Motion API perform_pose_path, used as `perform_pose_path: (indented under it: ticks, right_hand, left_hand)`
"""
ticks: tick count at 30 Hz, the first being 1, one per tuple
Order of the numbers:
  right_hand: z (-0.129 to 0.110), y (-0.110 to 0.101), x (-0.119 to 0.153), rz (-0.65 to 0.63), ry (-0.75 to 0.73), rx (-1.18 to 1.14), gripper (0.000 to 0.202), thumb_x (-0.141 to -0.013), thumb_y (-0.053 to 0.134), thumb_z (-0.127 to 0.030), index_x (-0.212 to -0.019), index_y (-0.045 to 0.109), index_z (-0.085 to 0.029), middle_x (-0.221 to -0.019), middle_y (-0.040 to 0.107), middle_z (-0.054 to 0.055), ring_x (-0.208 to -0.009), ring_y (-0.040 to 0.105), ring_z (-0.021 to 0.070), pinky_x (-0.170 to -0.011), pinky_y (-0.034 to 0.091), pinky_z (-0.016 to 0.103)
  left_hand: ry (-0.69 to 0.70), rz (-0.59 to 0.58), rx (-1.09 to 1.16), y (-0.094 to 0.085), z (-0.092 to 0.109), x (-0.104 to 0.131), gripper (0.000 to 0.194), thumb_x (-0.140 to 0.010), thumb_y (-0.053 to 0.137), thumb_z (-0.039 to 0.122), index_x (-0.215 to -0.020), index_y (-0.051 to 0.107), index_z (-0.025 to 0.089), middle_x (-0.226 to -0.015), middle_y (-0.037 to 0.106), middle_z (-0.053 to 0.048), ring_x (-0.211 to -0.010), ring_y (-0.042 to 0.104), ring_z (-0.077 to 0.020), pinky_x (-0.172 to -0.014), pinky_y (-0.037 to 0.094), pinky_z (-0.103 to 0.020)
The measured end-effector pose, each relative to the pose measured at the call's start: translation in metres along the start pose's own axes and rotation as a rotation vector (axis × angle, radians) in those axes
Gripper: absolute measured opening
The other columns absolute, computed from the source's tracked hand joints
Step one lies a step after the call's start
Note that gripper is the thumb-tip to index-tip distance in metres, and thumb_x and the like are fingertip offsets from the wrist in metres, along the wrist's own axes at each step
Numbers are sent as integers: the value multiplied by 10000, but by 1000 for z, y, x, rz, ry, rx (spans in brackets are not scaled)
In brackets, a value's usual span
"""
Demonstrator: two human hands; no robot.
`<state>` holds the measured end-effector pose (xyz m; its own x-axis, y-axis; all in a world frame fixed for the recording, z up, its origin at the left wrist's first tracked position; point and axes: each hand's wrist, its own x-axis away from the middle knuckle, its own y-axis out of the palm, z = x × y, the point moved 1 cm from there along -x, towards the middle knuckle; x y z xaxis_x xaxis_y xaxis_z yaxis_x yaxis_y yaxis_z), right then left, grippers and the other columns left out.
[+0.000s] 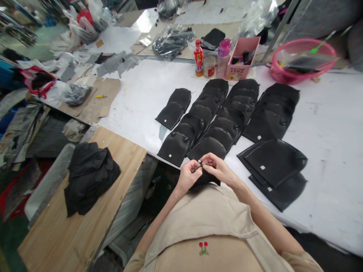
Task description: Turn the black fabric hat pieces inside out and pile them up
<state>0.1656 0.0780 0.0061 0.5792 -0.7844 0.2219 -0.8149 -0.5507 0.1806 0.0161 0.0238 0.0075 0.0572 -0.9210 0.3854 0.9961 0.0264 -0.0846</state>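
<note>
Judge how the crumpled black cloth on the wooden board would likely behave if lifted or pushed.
Lifted, the black cloth would probably droop and change shape, since it lies in loose, soft folds. Pushed, it would likely bunch or slide rather than roll, being slumped in an irregular heap on the wooden board.

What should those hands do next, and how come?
Maybe finish with the dark bit before reaching for a black piece: the left hand and right hand both seem to pinch it, close together, so neither looks free.
</note>
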Motion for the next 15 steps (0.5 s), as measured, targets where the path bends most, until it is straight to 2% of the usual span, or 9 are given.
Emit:
perform_pose_path:
  ticks: [4,9,11,13,15]
  right_hand:
    - [2,1,-2,-4,15,21,233,-701,598,-158,-930,570,-185,-791,588,-5,-733,556,133,-678,444,268]
    - [5,3,-2,40,91,-37,158,-662,545,-116,-805,553,-181,-718,534,-33,-637,493,101,-570,373,227]
    - [3,0,0,22,90,-44,101,-699,555,-137,-788,544,-184,-698,512,-39,-621,472,97,-553,357,224]
    - [1,-6,4,-33,67,-55,79,-771,568,-190,-848,551,-189,-749,543,-25,-670,506,109,-592,390,229]
    - [-1,-12,9,-128,30,-54,177,-803,613,-245,-962,551,-200,-877,593,1,-783,559,133,-688,442,251]
  left_hand:
    - [15,-4,-10,1,1,0,136,-767,590,250,-702,518,154,-648,489,34,-569,422,-77,-527,329,-193]
    - [-40,-39,44,3,0,2,135,-760,606,253,-722,525,152,-645,482,34,-565,403,-74,-524,313,-194]
    - [-65,-35,79,3,0,2,146,-762,602,259,-708,517,154,-634,470,37,-560,391,-72,-520,307,-194]
    - [-80,-20,104,3,1,2,159,-764,599,267,-693,509,157,-626,461,40,-556,384,-72,-520,308,-195]
    - [-82,-5,109,2,2,2,159,-760,600,271,-690,513,158,-630,470,39,-560,388,-73,-525,313,-196]
